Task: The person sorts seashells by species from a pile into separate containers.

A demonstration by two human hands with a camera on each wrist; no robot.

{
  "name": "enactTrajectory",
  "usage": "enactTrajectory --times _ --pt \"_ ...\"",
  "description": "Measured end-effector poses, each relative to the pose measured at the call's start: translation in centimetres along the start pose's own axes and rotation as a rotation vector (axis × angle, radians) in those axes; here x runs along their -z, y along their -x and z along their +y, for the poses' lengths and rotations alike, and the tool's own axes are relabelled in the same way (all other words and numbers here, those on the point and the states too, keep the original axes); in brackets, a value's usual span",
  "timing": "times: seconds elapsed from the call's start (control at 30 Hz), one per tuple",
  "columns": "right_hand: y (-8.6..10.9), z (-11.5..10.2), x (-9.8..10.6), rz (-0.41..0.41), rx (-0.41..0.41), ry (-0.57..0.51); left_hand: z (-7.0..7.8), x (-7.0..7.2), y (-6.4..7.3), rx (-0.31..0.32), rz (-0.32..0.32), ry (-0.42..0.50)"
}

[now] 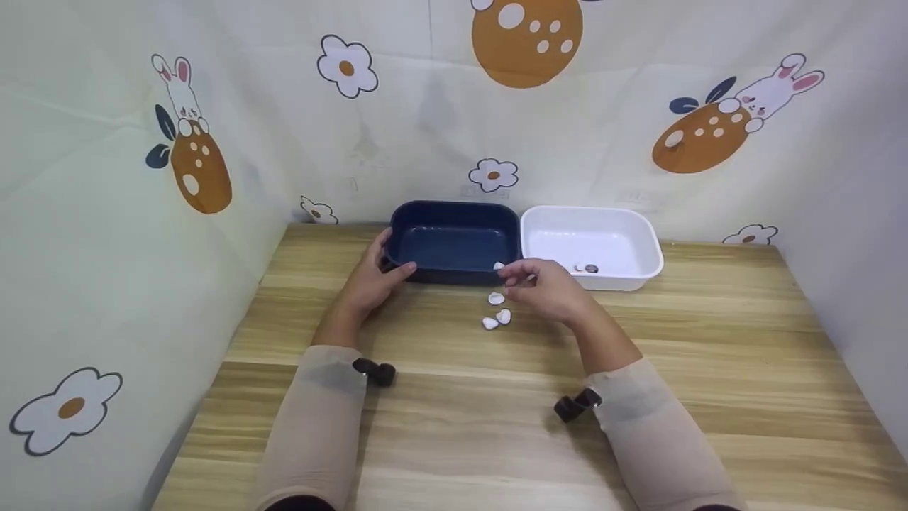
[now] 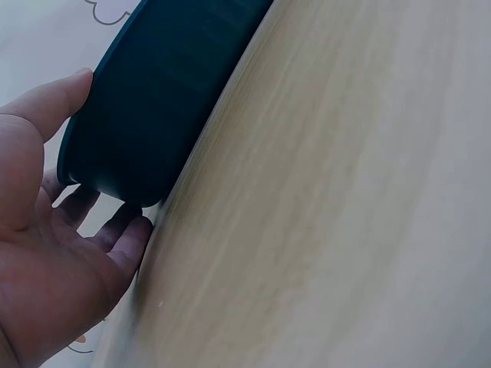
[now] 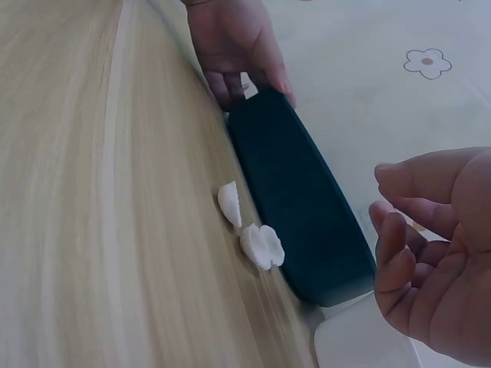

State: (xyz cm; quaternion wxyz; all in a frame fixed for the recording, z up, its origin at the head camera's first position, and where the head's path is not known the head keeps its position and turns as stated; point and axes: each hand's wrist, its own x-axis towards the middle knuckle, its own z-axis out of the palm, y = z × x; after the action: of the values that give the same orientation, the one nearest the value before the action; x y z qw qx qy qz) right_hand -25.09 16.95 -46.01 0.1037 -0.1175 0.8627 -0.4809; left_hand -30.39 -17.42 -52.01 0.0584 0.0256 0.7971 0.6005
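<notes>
A dark blue plastic bin (image 1: 454, 275) stands against the back wall. My left hand (image 1: 370, 280) grips its left end, thumb on the front rim and fingers round the side, as the left wrist view also shows. My right hand (image 1: 545, 289) hovers by the bin's front right corner. In the right wrist view its thumb and bent fingers are apart, with nothing visible between them. Close to those fingertips, at the bin's front rim, is a white shell-like piece (image 1: 499, 266). Several similar pieces, among them one cupped piece (image 1: 496, 299), lie on the table before the bin.
Right of the dark bin stands a white bin (image 1: 624, 282), side by side with it. Inside lie a small pale item (image 1: 579, 267) and a dark roundish one (image 1: 592, 269), too small to identify. A printed cloth (image 1: 411, 142) hangs behind the wooden table (image 1: 454, 426).
</notes>
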Motion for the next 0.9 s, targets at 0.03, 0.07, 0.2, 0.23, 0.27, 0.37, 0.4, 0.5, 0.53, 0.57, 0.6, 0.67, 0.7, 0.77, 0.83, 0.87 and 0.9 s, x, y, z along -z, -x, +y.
enactTrajectory --times 0.03,0.07,0.2,0.23,0.27,0.37,0.4,0.5,0.53,0.57,0.6,0.67,0.7,0.77,0.83,0.87,0.9 --pt "0.0 0.0 0.0 -0.013 -0.003 0.006 0.0 0.0 0.0 -0.001 -0.003 0.003" --pt "0.0 0.1 0.0 -0.025 -0.004 0.015 0.0 0.0 0.0 -0.002 -0.003 0.006" --pt "-0.1 0.8 -0.3 -0.08 -0.014 0.051 0.0 0.0 0.0 -0.002 -0.001 0.006" --pt "-0.1 1.0 -0.4 -0.091 -0.018 0.06 0.0 0.0 0.0 -0.001 -0.002 0.002" --pt "-0.2 1.2 -0.5 -0.101 -0.023 0.067 0.0 0.0 0.1 0.003 0.0 -0.001" --pt "-0.3 1.7 -0.8 -0.124 -0.041 0.077 0.1 0.0 0.1 0.01 -0.003 -0.005" --pt "-0.4 1.9 -0.9 -0.128 -0.045 0.081 0.1 0.0 0.0 0.011 -0.003 -0.003" --pt "-0.6 2.3 -1.2 -0.144 -0.041 0.089 0.2 0.0 0.0 0.011 -0.004 0.008" --pt "-0.6 2.5 -1.2 -0.152 -0.037 0.092 0.2 0.0 0.0 0.011 -0.005 0.012" --pt "-0.7 2.7 -1.3 -0.16 -0.032 0.099 0.2 0.0 -0.1 0.011 -0.006 0.018" --pt "-0.8 2.8 -1.3 -0.167 -0.027 0.107 0.2 -0.1 -0.1 0.01 -0.007 0.021" --pt "-0.9 3.1 -1.4 -0.18 -0.022 0.12 0.1 -0.1 -0.2 0.01 -0.009 0.028" --pt "-0.9 3.2 -1.5 -0.185 -0.018 0.127 0.1 -0.1 -0.2 0.01 -0.011 0.03" --pt "-1.0 3.4 -1.6 -0.192 -0.015 0.143 0.2 -0.1 -0.1 0.012 -0.014 0.037" --pt "-1.0 3.5 -1.7 -0.197 -0.01 0.155 0.5 -0.1 0.0 0.018 -0.017 0.041" --pt "-1.0 3.6 -1.7 -0.199 -0.006 0.161 0.7 -0.1 0.1 0.023 -0.02 0.042" --pt "-1.0 3.6 -1.8 -0.2 -0.004 0.17 1.0 -0.1 0.3 0.029 -0.022 0.043"
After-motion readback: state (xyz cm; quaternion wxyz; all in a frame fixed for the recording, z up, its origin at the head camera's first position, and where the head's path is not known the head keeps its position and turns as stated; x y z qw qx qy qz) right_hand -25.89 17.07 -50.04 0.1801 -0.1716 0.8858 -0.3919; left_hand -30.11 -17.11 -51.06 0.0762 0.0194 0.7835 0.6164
